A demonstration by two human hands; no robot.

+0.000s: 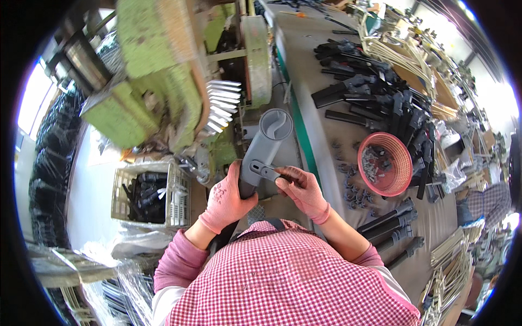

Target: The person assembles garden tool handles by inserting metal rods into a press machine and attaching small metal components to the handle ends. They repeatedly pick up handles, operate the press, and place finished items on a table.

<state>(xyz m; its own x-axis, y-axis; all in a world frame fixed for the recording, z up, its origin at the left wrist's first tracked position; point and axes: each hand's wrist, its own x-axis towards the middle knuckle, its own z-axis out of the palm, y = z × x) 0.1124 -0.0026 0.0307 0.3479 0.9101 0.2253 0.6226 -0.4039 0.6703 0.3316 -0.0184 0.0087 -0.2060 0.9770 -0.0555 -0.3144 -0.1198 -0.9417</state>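
Note:
A grey plastic tube fitting (260, 146) with a round open mouth is held upright, slightly tilted, in front of my chest. My left hand (225, 200), in a pink work glove, is wrapped round its lower end, where a darker tube runs down. A flat grey tab (266, 170) with a slot and a small hole lies against the fitting's side. Thumb and fingers of my gloved right hand (305, 195) pinch the tab's outer end. Whether the tab is fixed to the fitting, I cannot tell.
A green machine (163, 98) stands ahead on the left, beside a cream crate (179, 190) of black parts. On the right-hand table (304, 70) are black tube parts (375, 98), a red basket (387, 187) of small pieces and loose clips (356, 195). Another person (486, 204) is far right.

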